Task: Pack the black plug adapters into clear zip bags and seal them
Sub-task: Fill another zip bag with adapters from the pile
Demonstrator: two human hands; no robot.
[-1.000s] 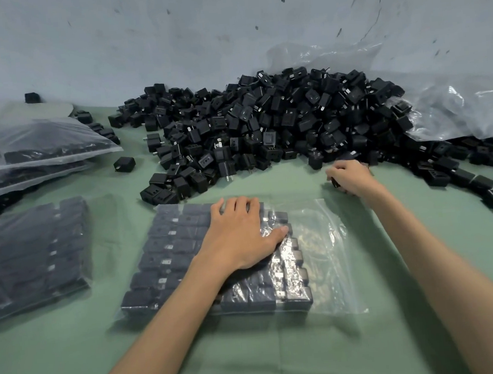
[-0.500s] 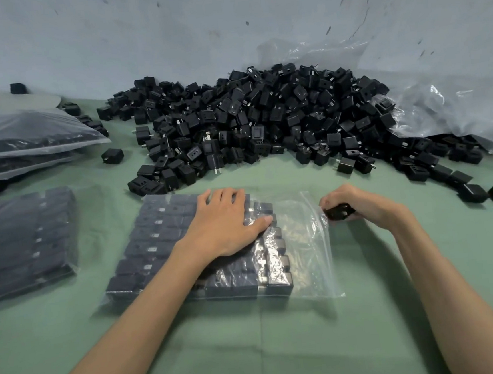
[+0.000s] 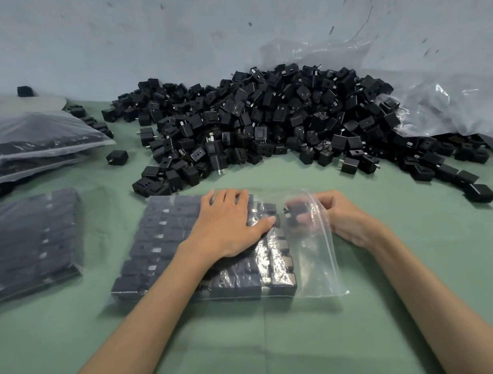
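Plug adapter (image 3: 290, 212), black, sits just inside the open mouth of the clear zip bag (image 3: 315, 270), at 3 o'clock of the packed rows (image 3: 160, 242). Right hand (image 3: 343, 220) pinches it, fingers blurred through the plastic. Left hand (image 3: 227, 224) lies flat, fingers straight, pressing on the packed rows. Loose adapter pile (image 3: 263, 119) at 12 o'clock; filled bags (image 3: 26, 244) at 9 o'clock on green table (image 3: 253, 350).

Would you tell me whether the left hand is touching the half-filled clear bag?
Touching. The head view shows the left hand lying flat on the clear bag, fingers straight over the packed adapters.
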